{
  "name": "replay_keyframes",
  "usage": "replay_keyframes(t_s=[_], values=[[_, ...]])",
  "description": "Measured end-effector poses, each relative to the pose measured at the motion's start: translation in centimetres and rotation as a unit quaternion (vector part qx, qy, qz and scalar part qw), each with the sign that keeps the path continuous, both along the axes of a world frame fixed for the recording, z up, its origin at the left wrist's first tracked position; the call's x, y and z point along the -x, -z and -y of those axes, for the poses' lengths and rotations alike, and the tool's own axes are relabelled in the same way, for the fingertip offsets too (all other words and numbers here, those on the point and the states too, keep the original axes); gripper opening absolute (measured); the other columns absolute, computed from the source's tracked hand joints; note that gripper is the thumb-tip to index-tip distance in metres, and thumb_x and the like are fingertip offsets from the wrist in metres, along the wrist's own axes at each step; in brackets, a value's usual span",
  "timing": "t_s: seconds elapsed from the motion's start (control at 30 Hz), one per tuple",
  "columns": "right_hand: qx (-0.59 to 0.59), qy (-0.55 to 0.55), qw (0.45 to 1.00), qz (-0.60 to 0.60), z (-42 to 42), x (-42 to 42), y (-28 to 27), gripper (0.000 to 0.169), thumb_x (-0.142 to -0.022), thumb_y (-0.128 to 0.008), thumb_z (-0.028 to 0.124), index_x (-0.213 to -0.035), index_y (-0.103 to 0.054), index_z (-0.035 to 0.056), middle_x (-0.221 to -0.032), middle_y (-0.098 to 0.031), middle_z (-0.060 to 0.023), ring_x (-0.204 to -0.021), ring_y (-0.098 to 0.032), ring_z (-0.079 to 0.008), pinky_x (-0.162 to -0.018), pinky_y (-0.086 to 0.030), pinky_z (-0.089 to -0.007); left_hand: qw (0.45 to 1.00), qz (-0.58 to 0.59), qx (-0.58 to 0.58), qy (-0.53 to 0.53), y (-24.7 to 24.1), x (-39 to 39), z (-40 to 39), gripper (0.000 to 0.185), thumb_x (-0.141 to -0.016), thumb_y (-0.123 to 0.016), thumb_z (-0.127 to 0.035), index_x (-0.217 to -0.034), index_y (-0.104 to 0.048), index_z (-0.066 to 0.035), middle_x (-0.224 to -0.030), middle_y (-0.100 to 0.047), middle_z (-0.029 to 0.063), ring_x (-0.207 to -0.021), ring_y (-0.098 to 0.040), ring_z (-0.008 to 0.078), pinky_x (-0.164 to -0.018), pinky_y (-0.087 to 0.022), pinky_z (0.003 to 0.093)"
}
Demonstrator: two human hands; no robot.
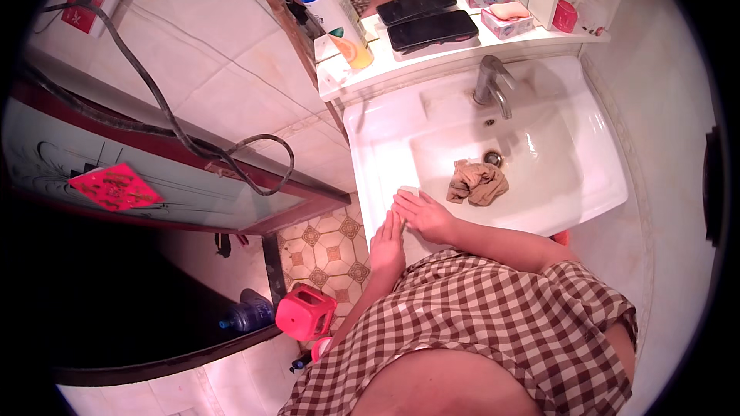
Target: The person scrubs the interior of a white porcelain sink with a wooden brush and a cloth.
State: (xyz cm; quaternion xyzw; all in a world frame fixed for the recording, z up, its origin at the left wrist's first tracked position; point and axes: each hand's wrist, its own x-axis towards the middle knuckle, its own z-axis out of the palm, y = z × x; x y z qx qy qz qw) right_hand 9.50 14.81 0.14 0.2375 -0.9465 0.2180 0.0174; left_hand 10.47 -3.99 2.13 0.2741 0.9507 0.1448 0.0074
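Note:
My left hand [388,245] and my right hand [428,218] rest close together at the left ledge of the white washbasin [384,153], fingers stretched out and fingertips nearly meeting. A small whitish thing [409,190] shows at my right fingertips; its kind is unclear. Whether either hand holds anything underneath is hidden. To the right of them a crumpled wet brown cloth [478,183] lies in the bowl, just below the metal drain [492,158]. The chrome faucet [491,86] stands at the basin's back.
On the white shelf [347,82] behind the basin stand a blue-capped spray can [332,14], a black phone [432,31] and a pink soap bar [509,10] on its box. A dark cable [139,69] hangs at left. A red plastic stool [300,315] and large water bottle [248,316] are below.

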Motion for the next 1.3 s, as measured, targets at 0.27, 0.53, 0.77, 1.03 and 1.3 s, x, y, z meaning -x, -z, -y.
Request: replay_keyframes(t_s=[0.27, 0.53, 0.77, 1.03, 1.3], values=[[-0.047, 0.054, 0.996, -0.053, 0.6, 3.3, 0.8, 0.065, -0.092, -0.058, 0.020, -0.151, -0.039, 0.0011, -0.162, -0.030, -0.0150, -0.152, -0.023, -0.0279, -0.120, -0.029, -0.0480, 0.995, -0.099, 0.000, 0.002, -0.1, 3.2, -2.2, 0.059, -0.086, -0.059, 0.000, -0.144, -0.048, 0.007, -0.147, -0.049, 0.0243, -0.120, -0.053, 0.0399, -0.100, -0.047, 0.0464], [-0.071, 0.049, 0.996, 0.013, 0.4, 10.2, -1.0, 0.072, -0.089, -0.057, 0.020, -0.155, -0.034, 0.0020, -0.164, -0.028, -0.0144, -0.153, -0.023, -0.0283, -0.123, -0.025, -0.0441, 0.992, -0.120, 0.036, -0.029, 1.2, 10.6, -2.5, 0.057, -0.083, -0.057, -0.001, -0.140, -0.054, 0.002, -0.145, -0.055, 0.0172, -0.098, -0.059, 0.0358, -0.090, -0.050, 0.0422], [-0.093, -0.010, 0.996, 0.000, 0.1, 4.0, -0.3, 0.072, -0.089, -0.054, 0.021, -0.153, -0.033, -0.0038, -0.163, -0.028, -0.0197, -0.153, -0.021, -0.0334, -0.125, -0.022, -0.0440, 0.999, -0.044, 0.009, -0.029, -2.2, 2.4, -3.2, 0.053, -0.088, -0.055, -0.005, -0.139, -0.049, 0.006, -0.133, -0.056, 0.0187, -0.089, -0.056, 0.0362, -0.082, -0.051, 0.0420], [0.002, 0.001, 0.998, -0.055, 1.0, 4.7, 1.8, 0.072, -0.087, -0.056, 0.021, -0.152, -0.035, -0.0029, -0.163, -0.027, -0.0195, -0.154, -0.020, -0.0326, -0.123, -0.023, -0.0458, 0.986, -0.137, 0.074, -0.052, 1.1, 3.4, -2.8, 0.048, -0.086, -0.060, -0.011, -0.130, -0.058, 0.008, -0.136, -0.058, 0.0225, -0.091, -0.060, 0.0343, -0.078, -0.053, 0.0415], [-0.080, 0.008, 0.997, 0.015, 0.7, 10.7, -1.1, 0.081, -0.087, -0.056, 0.021, -0.158, -0.023, -0.0025, -0.168, -0.014, -0.0197, -0.157, -0.010, -0.0306, -0.126, -0.016, -0.0436, 0.989, -0.114, 0.041, -0.083, -0.4, 10.1, -4.1, 0.044, -0.085, -0.062, -0.018, -0.124, -0.064, 0.003, -0.126, -0.064, 0.0146, -0.090, -0.064, 0.0366, -0.077, -0.056, 0.0432]])
